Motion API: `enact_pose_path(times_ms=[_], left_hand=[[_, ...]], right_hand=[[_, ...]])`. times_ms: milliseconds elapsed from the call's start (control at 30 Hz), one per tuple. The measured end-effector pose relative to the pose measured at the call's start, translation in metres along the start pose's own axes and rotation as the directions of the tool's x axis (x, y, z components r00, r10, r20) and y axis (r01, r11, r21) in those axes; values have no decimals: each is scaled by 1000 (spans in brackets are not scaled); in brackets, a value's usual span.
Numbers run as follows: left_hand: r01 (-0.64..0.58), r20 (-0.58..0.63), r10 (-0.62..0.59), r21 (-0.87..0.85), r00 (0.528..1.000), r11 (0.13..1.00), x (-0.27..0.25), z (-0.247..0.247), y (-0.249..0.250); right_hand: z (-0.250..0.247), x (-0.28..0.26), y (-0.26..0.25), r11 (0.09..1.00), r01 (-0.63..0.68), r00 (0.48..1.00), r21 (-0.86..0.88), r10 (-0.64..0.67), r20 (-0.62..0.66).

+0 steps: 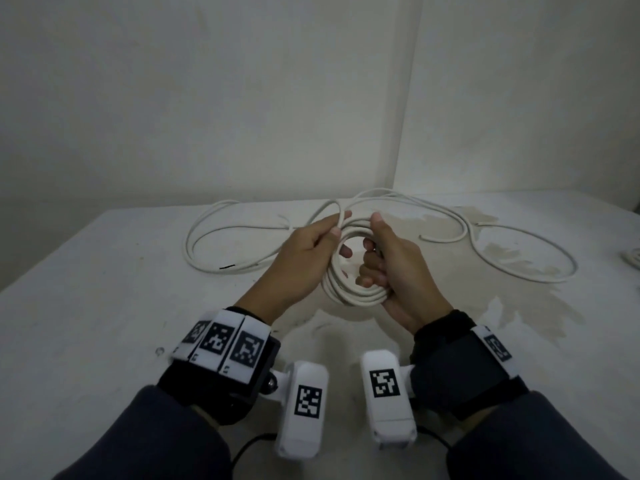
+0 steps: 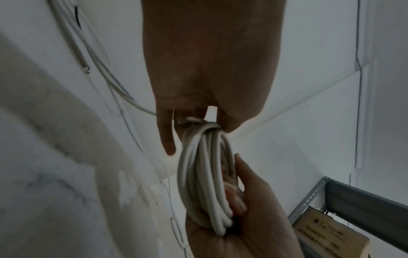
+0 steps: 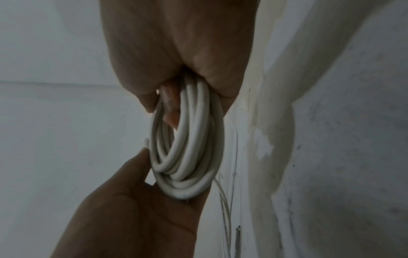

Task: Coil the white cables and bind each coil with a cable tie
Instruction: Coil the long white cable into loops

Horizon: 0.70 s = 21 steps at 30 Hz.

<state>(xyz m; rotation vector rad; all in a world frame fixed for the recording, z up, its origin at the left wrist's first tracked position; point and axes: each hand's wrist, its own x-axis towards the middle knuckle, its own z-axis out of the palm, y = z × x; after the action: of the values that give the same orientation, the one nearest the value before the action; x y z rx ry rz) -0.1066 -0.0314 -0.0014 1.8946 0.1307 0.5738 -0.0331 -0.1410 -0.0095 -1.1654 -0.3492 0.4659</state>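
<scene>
My right hand (image 1: 391, 271) fingers wrapped round white cable coil (image 1: 349, 292), held above worktop (image 1: 104, 306). My left hand (image 1: 304, 258) pinches coil's far side. Loose cable (image 1: 485, 233) trails behind.

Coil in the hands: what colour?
White, slightly off-white; the coil shows best in the right wrist view.
</scene>
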Motion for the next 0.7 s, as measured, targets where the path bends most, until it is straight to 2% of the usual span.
enact_pose_path(times_ms=[133, 200, 267, 333, 400, 500, 567, 633, 700], left_hand=[[75, 13, -74, -262, 997, 962, 0, 2, 3], [125, 78, -101, -430, 992, 894, -2, 2, 6], [162, 125, -109, -597, 986, 785, -1, 1, 7], [185, 142, -121, -657, 983, 731, 0, 0, 8], [162, 94, -133, -627, 987, 762, 0, 2, 7], [101, -63, -158, -535, 985, 839, 0, 5, 4], [95, -116, -170, -477, 979, 874, 0, 4, 4], [103, -108, -152, -368, 982, 924, 0, 1, 5], [104, -30, -112, -195, 993, 975, -2, 0, 7]], right_hand=[[-2, 0, -4, 998, 48, 997, 31, -50, 65], [-1, 0, -5, 995, 104, 991, -14, -102, 87], [0, -1, -5, 990, 133, 986, -52, -127, 103], [1, -3, -4, 987, 142, 983, -74, -132, 126], [2, -4, -3, 983, 147, 979, -113, -128, 156], [4, -4, 0, 964, 161, 974, -210, -122, 189], [5, -4, 2, 952, 174, 970, -253, -122, 209], [1, -2, 0, 948, 191, 962, -256, -130, 240], [-5, -2, -6, 942, 246, 947, -227, -184, 261]])
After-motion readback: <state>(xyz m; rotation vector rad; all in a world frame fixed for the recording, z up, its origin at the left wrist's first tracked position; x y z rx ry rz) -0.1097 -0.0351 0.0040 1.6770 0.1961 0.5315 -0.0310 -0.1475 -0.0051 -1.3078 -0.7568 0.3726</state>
